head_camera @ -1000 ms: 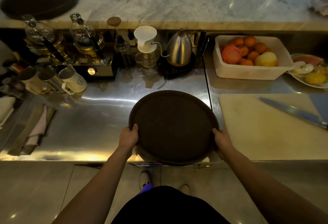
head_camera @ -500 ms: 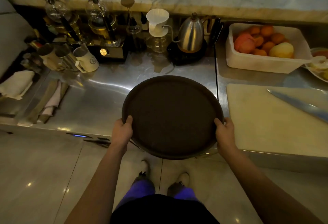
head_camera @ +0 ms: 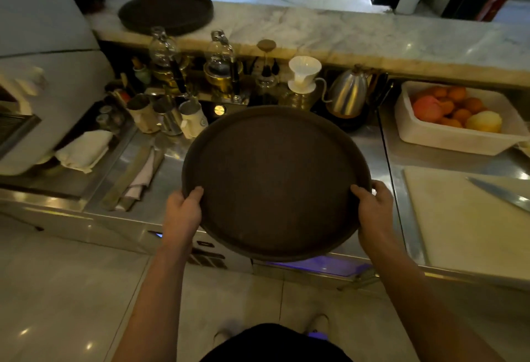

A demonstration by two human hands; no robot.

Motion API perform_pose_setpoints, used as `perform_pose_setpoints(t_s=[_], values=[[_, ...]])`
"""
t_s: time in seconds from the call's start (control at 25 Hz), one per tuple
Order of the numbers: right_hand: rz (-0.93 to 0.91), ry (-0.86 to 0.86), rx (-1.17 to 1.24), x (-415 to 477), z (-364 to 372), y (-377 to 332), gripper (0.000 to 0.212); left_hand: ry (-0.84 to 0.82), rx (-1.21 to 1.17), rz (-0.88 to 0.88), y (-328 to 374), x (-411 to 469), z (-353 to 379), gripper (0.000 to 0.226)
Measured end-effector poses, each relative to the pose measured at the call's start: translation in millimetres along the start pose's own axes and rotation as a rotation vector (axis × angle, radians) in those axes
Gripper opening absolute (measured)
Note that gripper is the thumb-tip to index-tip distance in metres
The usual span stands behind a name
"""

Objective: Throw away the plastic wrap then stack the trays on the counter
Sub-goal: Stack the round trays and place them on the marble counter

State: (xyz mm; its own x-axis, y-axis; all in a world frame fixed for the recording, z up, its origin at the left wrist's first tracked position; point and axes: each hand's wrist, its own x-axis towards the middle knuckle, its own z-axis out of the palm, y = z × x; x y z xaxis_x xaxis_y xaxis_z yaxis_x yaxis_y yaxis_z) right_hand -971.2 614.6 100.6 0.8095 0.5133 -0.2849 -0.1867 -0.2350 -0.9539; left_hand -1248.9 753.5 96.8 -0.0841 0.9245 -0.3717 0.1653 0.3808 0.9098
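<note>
I hold a round dark brown tray (head_camera: 275,181) in both hands, lifted above the front edge of the steel worktop. My left hand (head_camera: 183,212) grips its near left rim and my right hand (head_camera: 374,211) grips its near right rim. A second dark round tray (head_camera: 166,12) lies flat on the marble counter (head_camera: 358,34) at the back left. No plastic wrap shows in view.
Between the trays stand glass siphon brewers (head_camera: 220,60), a white dripper (head_camera: 304,75), a steel kettle (head_camera: 347,92) and metal jugs (head_camera: 169,116). A white tub of fruit (head_camera: 456,120) sits at right, a cutting board (head_camera: 470,218) with a knife (head_camera: 502,192) below it. Folded cloths (head_camera: 83,149) lie at left.
The tray has come up off the steel worktop and toward me, still in both hands. My view has pulled back and risen, so the back counter and its tray show fully.
</note>
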Motion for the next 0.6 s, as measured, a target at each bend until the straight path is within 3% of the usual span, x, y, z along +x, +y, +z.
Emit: perform_pose_setpoints(t_s=[0.16,0.32,0.44,0.52,0.6], values=[[-0.032,-0.019,0.036,-39.1,70.1,-27.7,0.031,0.041,-0.085,0.046,30.5,16.6,-70.8,0.038],[-0.050,-0.062,0.092,-68.9,133.2,-58.0,0.033,0.101,-0.162,0.112,63.3,35.3,-129.0,0.029],[-0.086,-0.081,0.113,-75.5,167.5,-85.2,0.031,0.120,-0.210,0.129,88.2,51.4,-151.9,0.045],[-0.113,-0.088,0.109,-73.5,182.9,-102.9,0.024,0.130,-0.238,0.138,102.9,61.9,-157.0,0.040],[-0.141,-0.098,0.119,-65.9,193.9,-119.6,0.020,0.123,-0.244,0.148,116.6,72.7,-155.3,0.020]])
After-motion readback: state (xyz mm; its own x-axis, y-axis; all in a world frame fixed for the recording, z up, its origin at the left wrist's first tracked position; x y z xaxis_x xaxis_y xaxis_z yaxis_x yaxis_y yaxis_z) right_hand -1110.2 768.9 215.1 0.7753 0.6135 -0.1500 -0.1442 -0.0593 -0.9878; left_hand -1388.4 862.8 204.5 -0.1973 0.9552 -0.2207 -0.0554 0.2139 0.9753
